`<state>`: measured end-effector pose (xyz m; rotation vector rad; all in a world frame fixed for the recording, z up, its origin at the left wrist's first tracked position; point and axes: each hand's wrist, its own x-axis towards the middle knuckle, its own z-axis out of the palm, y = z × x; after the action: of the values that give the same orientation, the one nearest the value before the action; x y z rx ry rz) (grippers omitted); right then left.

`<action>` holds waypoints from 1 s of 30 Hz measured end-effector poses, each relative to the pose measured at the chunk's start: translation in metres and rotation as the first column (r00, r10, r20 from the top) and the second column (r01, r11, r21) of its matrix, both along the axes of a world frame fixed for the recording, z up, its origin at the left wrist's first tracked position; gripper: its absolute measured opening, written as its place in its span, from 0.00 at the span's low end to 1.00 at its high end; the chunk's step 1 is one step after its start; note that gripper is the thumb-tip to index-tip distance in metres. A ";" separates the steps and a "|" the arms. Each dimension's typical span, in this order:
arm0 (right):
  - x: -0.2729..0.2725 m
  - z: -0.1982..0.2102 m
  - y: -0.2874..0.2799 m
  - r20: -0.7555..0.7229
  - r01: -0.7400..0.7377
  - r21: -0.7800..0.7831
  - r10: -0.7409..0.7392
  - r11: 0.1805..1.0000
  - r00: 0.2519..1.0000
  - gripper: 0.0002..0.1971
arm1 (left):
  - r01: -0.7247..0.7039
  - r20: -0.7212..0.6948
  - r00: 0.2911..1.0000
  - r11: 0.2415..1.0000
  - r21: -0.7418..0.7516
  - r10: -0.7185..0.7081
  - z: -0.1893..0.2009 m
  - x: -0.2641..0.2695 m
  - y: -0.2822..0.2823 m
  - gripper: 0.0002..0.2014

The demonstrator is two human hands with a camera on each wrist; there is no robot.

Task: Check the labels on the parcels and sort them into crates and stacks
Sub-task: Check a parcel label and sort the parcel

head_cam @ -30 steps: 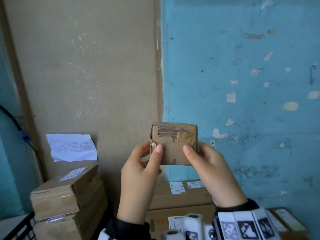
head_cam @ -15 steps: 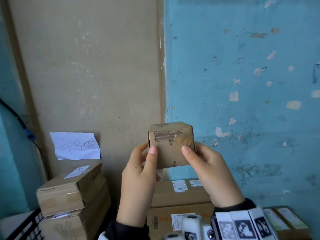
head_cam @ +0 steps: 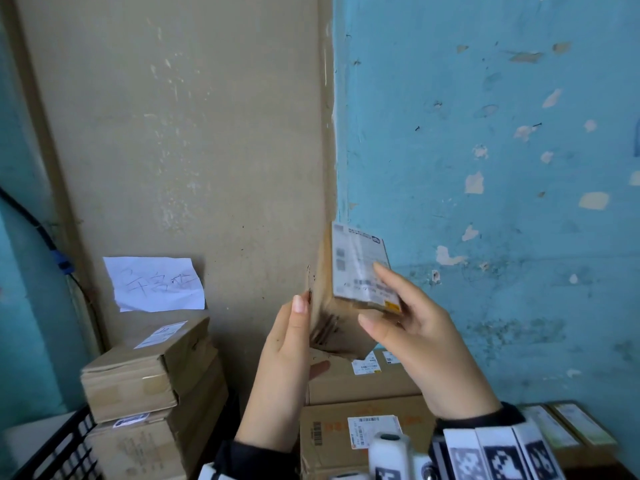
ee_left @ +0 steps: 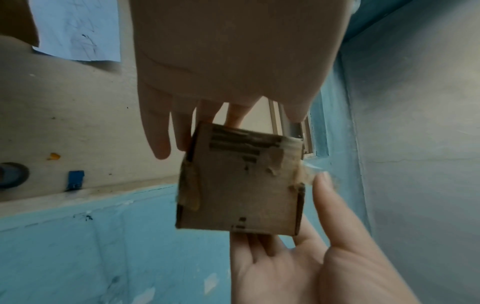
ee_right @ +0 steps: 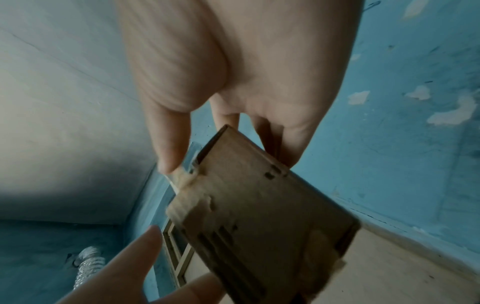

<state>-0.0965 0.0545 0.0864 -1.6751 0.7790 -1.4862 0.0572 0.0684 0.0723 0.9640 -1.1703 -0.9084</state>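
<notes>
Parcel [head_cam: 341,317] tilted toward 1 o'clock, label [head_cam: 360,268] turned toward 3. My right grip [head_cam: 426,344] pinches it; left grip [head_cam: 280,368] lies flat at its 9 o'clock.

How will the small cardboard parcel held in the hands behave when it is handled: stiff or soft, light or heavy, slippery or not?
The small parcel is probably light: the right hand pinches it between thumb and fingers. It seems stiff, since its edges look straight under the grip. The taped label looks glossy, so that face may be slippery.
</notes>
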 end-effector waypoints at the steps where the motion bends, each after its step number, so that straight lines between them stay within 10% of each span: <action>1: 0.001 -0.002 0.001 0.021 -0.030 0.010 0.030 0.999 0.999 0.27 | 0.006 -0.012 1.000 1.000 0.001 -0.006 0.000 0.001 0.000 0.28; 8: 0.007 -0.011 -0.002 0.144 -0.034 -0.009 0.035 0.999 0.989 0.08 | 0.064 -0.082 0.995 0.998 0.003 -0.064 -0.008 0.007 0.002 0.36; 30: 0.025 -0.043 0.007 -0.012 0.046 0.133 -0.045 0.990 0.999 0.29 | 0.133 -0.080 0.988 0.991 -0.006 -0.133 -0.032 0.012 -0.007 0.24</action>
<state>-0.0716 0.0613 0.0430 -1.5746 0.9069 -1.4254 0.0694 0.0616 0.0400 0.8485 -1.1764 -1.0438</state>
